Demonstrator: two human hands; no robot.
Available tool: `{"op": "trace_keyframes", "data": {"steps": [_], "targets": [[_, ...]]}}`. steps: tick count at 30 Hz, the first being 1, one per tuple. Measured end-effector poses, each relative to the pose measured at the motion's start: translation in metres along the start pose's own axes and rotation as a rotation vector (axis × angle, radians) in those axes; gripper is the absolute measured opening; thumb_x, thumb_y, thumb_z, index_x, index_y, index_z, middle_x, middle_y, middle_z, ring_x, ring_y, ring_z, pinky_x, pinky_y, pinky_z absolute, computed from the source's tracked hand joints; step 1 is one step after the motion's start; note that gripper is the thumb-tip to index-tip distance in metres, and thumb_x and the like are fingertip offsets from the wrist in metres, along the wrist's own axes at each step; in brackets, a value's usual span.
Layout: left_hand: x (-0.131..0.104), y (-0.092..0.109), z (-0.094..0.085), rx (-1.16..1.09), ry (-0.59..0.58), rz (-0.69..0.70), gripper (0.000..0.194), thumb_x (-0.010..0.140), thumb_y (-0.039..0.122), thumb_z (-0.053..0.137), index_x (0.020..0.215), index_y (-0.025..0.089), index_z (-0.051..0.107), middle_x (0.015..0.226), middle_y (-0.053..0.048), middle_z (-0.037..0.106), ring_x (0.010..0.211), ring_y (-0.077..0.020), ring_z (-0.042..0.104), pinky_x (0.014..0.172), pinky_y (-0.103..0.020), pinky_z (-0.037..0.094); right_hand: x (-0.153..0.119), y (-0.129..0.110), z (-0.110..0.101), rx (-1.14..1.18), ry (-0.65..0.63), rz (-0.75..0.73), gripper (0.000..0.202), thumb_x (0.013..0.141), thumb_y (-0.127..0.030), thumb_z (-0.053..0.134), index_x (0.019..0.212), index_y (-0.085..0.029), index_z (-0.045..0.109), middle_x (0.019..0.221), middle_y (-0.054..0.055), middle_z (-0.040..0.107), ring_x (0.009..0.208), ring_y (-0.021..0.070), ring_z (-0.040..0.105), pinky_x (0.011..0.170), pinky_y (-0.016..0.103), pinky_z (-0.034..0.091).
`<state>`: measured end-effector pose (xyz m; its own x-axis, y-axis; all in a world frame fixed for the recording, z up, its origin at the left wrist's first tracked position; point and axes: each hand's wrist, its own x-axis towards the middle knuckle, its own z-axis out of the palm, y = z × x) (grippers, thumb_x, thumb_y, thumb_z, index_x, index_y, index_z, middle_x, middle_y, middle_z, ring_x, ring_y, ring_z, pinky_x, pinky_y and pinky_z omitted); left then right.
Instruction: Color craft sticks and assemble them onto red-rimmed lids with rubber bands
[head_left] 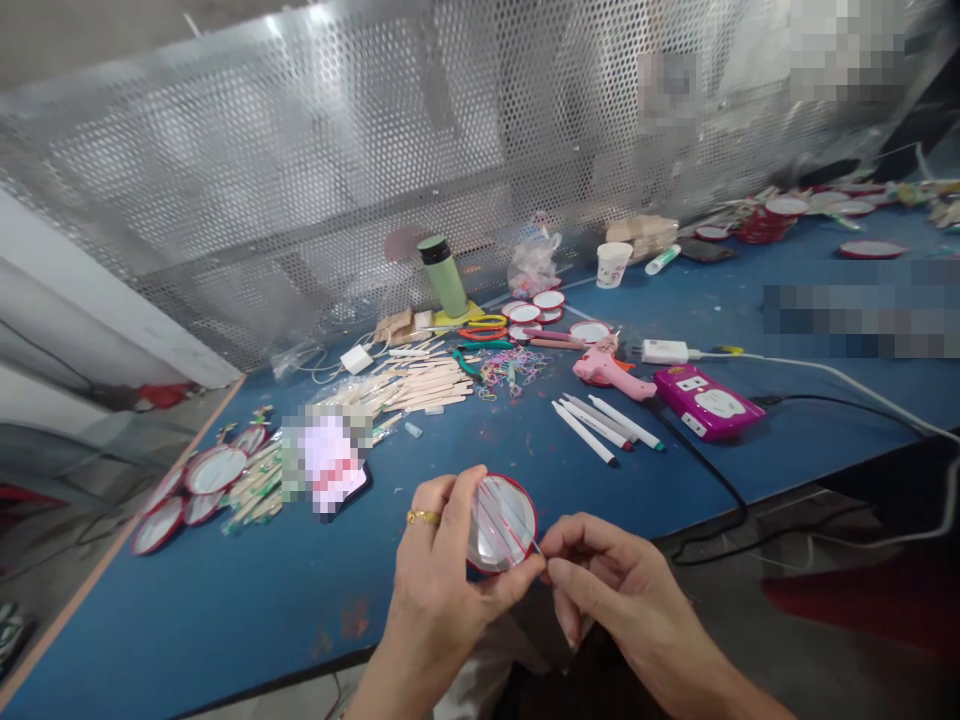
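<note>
My left hand (pixel 454 560), with a gold ring on one finger, grips a round red-rimmed disc (pixel 517 510) by its edges. Its pale face is shiny and crossed by light streaks, perhaps clear film or strands. At the lower right of the rim, my right hand (pixel 607 580) is pinched closed. A thin pale line runs from the disc toward those fingertips, but what they hold is too small to name. Both hands are just over the table's front edge. Beyond them lie several white marker pens (pixel 585 430) and a pink glue gun (pixel 611 370).
Wooden sticks (pixel 435 380), colourful rubber bands (pixel 517 368) and a phone (pixel 330 465) lie on the blue table (pixel 300 590). More red-rimmed discs (pixel 216 470) are piled left. A green bottle (pixel 444 278), paper cup (pixel 613 265) and purple power strip (pixel 705 402) stand farther back, with cables trailing right.
</note>
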<state>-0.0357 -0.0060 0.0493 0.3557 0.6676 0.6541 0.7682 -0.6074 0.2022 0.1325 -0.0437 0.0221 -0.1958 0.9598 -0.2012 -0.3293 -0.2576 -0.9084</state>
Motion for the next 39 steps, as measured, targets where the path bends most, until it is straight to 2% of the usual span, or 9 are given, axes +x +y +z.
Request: {"op": "trace_keyframes", "data": {"steps": [7, 12, 17, 24, 26, 29, 33, 36, 39], "targets": [[-0.004, -0.001, -0.001, -0.046, -0.051, -0.016, 0.067, 0.081, 0.055, 0.063, 0.133, 0.016, 0.045, 0.110, -0.013, 0.056, 0.099, -0.0241, 0.060, 0.082, -0.034, 0.055, -0.004, -0.001, 0.005, 0.092, 0.060, -0.086, 0.038, 0.079, -0.051, 0.070, 0.088, -0.017, 0.056, 0.072, -0.002, 0.059, 0.048, 0.0071, 0.058, 0.047, 0.019, 0.045], [-0.005, 0.002, -0.001, -0.031, -0.054, -0.039, 0.067, 0.081, 0.062, 0.058, 0.129, 0.016, 0.048, 0.108, -0.013, 0.056, 0.097, -0.0243, 0.061, 0.080, -0.035, 0.055, -0.005, -0.003, 0.008, 0.108, 0.074, -0.118, 0.037, 0.082, -0.050, 0.069, 0.094, -0.018, 0.054, 0.077, -0.001, 0.062, 0.051, 0.0093, 0.063, 0.049, 0.021, 0.049], [-0.005, 0.002, -0.002, -0.055, -0.043, 0.002, 0.063, 0.080, 0.052, 0.063, 0.127, 0.013, 0.048, 0.108, -0.013, 0.056, 0.098, -0.0230, 0.060, 0.081, -0.033, 0.055, -0.005, -0.001, 0.006, 0.233, 0.055, -0.101, 0.034, 0.081, -0.043, 0.071, 0.098, -0.020, 0.053, 0.093, 0.003, 0.064, 0.047, 0.0095, 0.064, 0.044, 0.021, 0.048], [-0.002, 0.005, -0.006, -0.129, -0.013, 0.077, 0.060, 0.075, 0.042, 0.067, 0.124, 0.014, 0.049, 0.103, -0.011, 0.056, 0.094, -0.0218, 0.059, 0.080, -0.032, 0.055, -0.004, 0.000, 0.000, 0.372, 0.019, -0.008, 0.029, 0.078, -0.037, 0.073, 0.094, -0.020, 0.056, 0.082, -0.004, 0.058, 0.039, 0.0032, 0.052, 0.039, 0.017, 0.043], [-0.001, 0.007, -0.007, -0.140, -0.016, 0.083, 0.060, 0.073, 0.037, 0.067, 0.125, 0.014, 0.048, 0.103, -0.011, 0.056, 0.093, -0.0216, 0.059, 0.080, -0.032, 0.055, -0.003, -0.001, -0.004, 0.292, 0.014, -0.004, 0.030, 0.080, -0.043, 0.070, 0.094, -0.020, 0.056, 0.073, -0.005, 0.057, 0.040, 0.0045, 0.050, 0.039, 0.017, 0.042], [-0.001, 0.008, -0.007, -0.153, -0.037, 0.109, 0.061, 0.071, 0.030, 0.067, 0.126, 0.014, 0.047, 0.104, -0.011, 0.056, 0.095, -0.0227, 0.058, 0.082, -0.034, 0.054, -0.002, -0.009, -0.007, 0.003, -0.021, -0.058, 0.035, 0.087, -0.052, 0.059, 0.096, -0.019, 0.058, 0.060, -0.004, 0.054, 0.043, 0.0064, 0.047, 0.040, 0.016, 0.038], [-0.005, 0.008, -0.003, -0.165, -0.088, 0.142, 0.064, 0.071, 0.028, 0.069, 0.129, 0.014, 0.046, 0.108, -0.014, 0.056, 0.100, -0.0253, 0.057, 0.088, -0.038, 0.052, 0.003, -0.020, -0.006, -0.351, -0.038, -0.249, 0.029, 0.092, -0.046, 0.052, 0.099, -0.019, 0.061, 0.073, 0.000, 0.062, 0.059, 0.0097, 0.054, 0.052, 0.018, 0.044], [-0.008, 0.005, -0.003, -0.219, -0.178, 0.103, 0.085, 0.068, 0.044, 0.078, 0.138, 0.015, 0.041, 0.114, -0.016, 0.057, 0.106, -0.0286, 0.057, 0.090, -0.041, 0.052, 0.007, -0.023, -0.005, -0.543, 0.021, -0.334, 0.024, 0.095, -0.037, 0.047, 0.098, -0.019, 0.062, 0.067, -0.002, 0.061, 0.056, 0.0097, 0.052, 0.052, 0.018, 0.043], [-0.010, -0.001, -0.007, -0.371, -0.271, -0.062, 0.111, 0.059, 0.067, 0.074, 0.146, 0.015, 0.031, 0.121, -0.018, 0.057, 0.106, -0.0307, 0.059, 0.088, -0.043, 0.053, 0.011, -0.022, -0.008, -0.670, 0.094, -0.412, 0.020, 0.094, -0.031, 0.045, 0.098, -0.018, 0.061, 0.061, -0.003, 0.061, 0.051, 0.0097, 0.051, 0.050, 0.018, 0.042]]}}
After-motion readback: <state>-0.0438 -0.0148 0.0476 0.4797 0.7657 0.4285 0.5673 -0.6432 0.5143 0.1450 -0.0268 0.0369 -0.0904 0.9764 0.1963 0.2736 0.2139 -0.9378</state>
